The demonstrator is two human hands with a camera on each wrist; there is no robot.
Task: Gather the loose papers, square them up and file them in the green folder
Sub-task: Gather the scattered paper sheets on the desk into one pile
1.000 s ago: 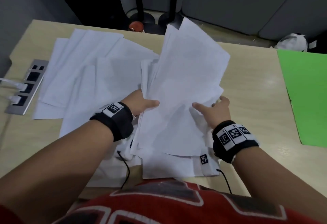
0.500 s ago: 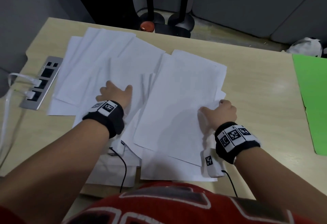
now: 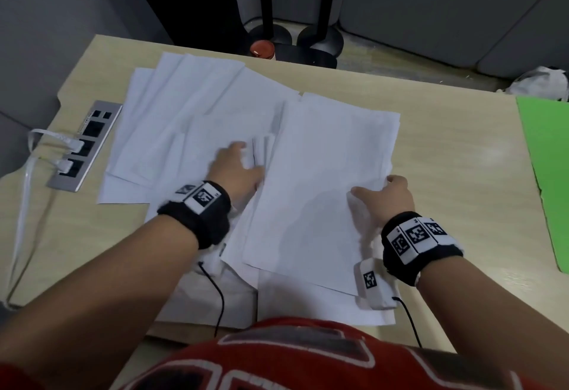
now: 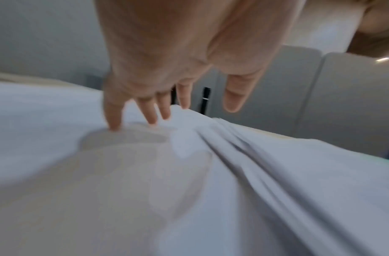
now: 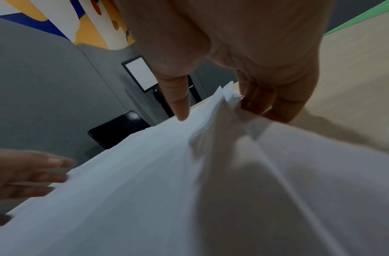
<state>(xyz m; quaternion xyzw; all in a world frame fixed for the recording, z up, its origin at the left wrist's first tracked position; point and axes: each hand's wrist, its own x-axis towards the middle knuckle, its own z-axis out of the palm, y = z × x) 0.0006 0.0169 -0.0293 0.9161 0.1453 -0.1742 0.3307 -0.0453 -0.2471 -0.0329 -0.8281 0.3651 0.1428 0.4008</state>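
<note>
White loose papers (image 3: 191, 118) lie fanned over the left and middle of the wooden desk. A gathered stack of sheets (image 3: 320, 180) rests in front of me, overlapping them. My right hand (image 3: 391, 195) pinches the stack's right edge, thumb on top and fingers curled underneath (image 5: 259, 102). My left hand (image 3: 237, 167) lies with straight, spread fingers (image 4: 151, 114) on the sheets just left of the stack, holding nothing. The green folder (image 3: 545, 174) lies flat at the desk's right edge, apart from both hands.
A metal socket strip (image 3: 86, 146) with white cables plugged in sits at the desk's left edge. Black stand bases and a red-capped object (image 3: 261, 49) stand beyond the far edge. A crumpled white bag (image 3: 538, 80) is at the far right. More sheets lie near my torso.
The stack was raised in both hands a second ago; it now lies flat on the desk. My left hand let go and slid onto the sheets at its left. My right hand kept its hold.
</note>
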